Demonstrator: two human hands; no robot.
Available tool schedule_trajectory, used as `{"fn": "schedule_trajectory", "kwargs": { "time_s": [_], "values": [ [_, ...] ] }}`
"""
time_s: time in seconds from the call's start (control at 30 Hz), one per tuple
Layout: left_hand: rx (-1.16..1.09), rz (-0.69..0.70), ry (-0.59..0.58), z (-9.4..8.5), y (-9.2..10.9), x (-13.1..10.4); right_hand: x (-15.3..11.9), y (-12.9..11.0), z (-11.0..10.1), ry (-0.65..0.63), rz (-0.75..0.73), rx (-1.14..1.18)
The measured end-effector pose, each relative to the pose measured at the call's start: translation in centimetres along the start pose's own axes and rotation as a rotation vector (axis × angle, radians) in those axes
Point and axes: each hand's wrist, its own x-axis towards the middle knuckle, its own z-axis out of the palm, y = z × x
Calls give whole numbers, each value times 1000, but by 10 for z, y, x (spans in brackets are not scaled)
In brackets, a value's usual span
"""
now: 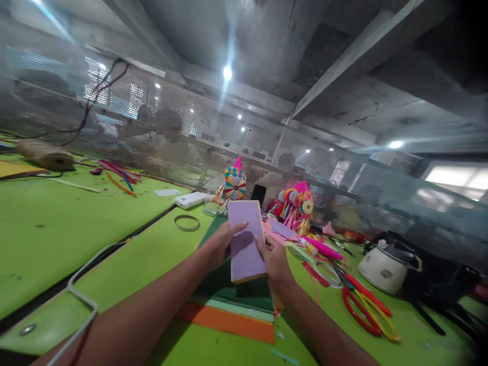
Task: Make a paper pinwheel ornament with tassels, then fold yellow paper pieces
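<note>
A stack of lilac paper slips, yellowish along its right and lower edges, stood tilted in the middle, clamped between the person's two hands. The left hand gripped its left side, thumb laid across the front; the right hand pinched the lower right edge, so the top rose clear of both. Beneath lay dark green sheets — with an orange sheet showing on the near side — on the lime-green table.

Just beyond, to the left, sat a small clear container; I couldn't make out its contents. Far right stood a white kettle, its inside hidden from me. Red-and-yellow-handled scissors lay nearer than the kettle — and two tasselled paper ornaments stood on the far side.
</note>
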Motion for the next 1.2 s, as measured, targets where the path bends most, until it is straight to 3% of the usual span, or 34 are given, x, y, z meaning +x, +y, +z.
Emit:
{"fn": "schedule_trajectory", "kwargs": {
  "time_s": [0.13,0.27,0.43,0.63,0.8,0.9,1.03,1.2],
  "values": [
    [-86,-177,-164,4,-3,-9,-1,0,0,49,-9,55],
    [-53,-231,-206,8,-7,-11,-1,5,0,90,-21,10],
    [1,-259,-283,10,-4,-12,0,11,-2,35,-10,35],
    [-20,-320,-161,11,-1,-13,2,19,-3,-15,0,-42],
    [-63,-307,-81,2,-1,-5,3,16,-9,56,-153,-410],
    [-88,-257,-74,-4,-1,0,5,13,-11,92,-220,-512],
    [-90,-270,-91,-8,-1,4,6,13,-13,124,-199,-525],
    [-30,-301,40,-10,-4,7,-2,4,-8,-36,-255,-476]
  ]
}}
